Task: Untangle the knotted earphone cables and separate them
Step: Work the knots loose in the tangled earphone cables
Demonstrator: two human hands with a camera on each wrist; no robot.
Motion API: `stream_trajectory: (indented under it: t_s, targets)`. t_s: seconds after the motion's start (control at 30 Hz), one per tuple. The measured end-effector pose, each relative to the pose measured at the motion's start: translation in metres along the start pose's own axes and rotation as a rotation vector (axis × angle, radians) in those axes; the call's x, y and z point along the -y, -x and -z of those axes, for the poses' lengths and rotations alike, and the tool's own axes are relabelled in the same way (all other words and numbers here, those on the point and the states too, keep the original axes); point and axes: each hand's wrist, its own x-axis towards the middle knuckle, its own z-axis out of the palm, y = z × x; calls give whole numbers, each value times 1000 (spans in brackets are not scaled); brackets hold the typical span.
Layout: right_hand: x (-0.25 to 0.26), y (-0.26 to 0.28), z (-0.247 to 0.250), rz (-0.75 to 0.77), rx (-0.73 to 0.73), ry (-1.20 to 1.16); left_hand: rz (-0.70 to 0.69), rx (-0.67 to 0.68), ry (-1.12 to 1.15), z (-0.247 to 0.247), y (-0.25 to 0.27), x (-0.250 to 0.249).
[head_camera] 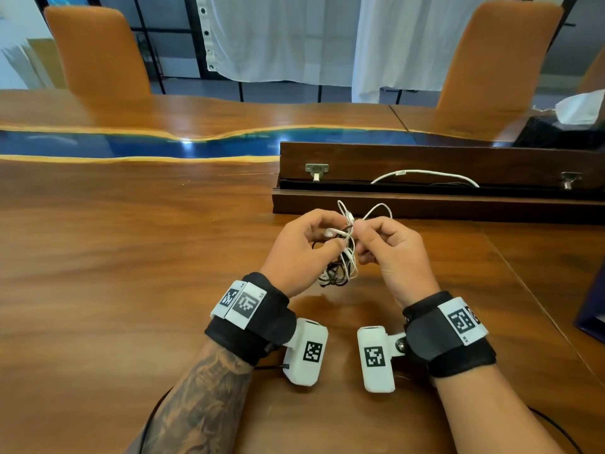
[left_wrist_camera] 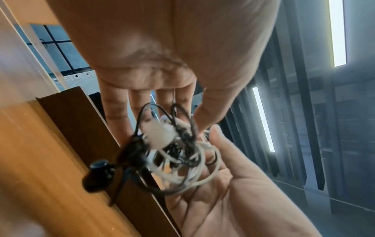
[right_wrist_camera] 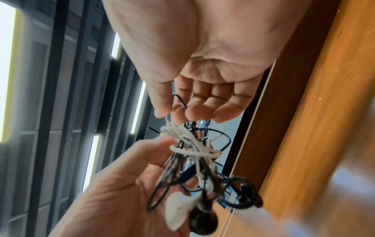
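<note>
- Tangle of earphone cables [head_camera: 340, 257]: one white cable and one black cable knotted together in a single bundle, held above the table between both hands, near the middle of the head view. Two white loops stand up out of the top; the bulk hangs below the fingers.
- White earbud [head_camera: 330, 232]: sticks out leftward at the top of the bundle, against the left fingers.
- Black earbud [right_wrist_camera: 204, 222]: hangs at the low end of the bundle in the right wrist view, next to a white earbud [right_wrist_camera: 178, 211]; both blurred.
- Left hand [head_camera: 306, 249]: fingers curled, thumb and fingers pinching the left side of the bundle.
- Right hand [head_camera: 393, 253]: thumb and forefinger pinching a white strand at the top of the knot; remaining fingers curled, just beside the bundle.
- Wrist bands: black, with white coded tags, one on each wrist; a white camera housing [head_camera: 306, 352] hangs below the left, another [head_camera: 376, 358] below the right.
- Table [head_camera: 114, 257]: polished wood with a blue strip running across the far part.
- Dark wooden box [head_camera: 442, 191]: long, lid raised, just beyond the hands to the far right; a white cord [head_camera: 425, 173] arcs inside.
- Two orange chairs [head_camera: 98, 50] [head_camera: 501, 57]: far side of the table, left and right.
- White curtain [head_camera: 278, 37]: behind, between the chairs.
</note>
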Motion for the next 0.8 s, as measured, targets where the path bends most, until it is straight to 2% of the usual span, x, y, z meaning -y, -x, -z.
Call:
stream_trajectory:
  t_s: [0.13,0.3,0.37,0.47,0.67,0.8]
  targets:
    - [1,0,-3,-16,-6,-78,14,-74,-16,1,-2,5]
    - [2,0,0,113,-129,-7,34,-123,28,2,-3,5]
    - [3,2,1,139,-68,52,30,-125,36,1,-3,4]
    - [3,3,-2,91,18,87,27,-111,43,1,-2,3]
    - [-1,0,-1,40,-29,73,43,-64,87,0,0,0]
    - [-1,0,-1,29,8,91,54,-38,108,0,0,0]
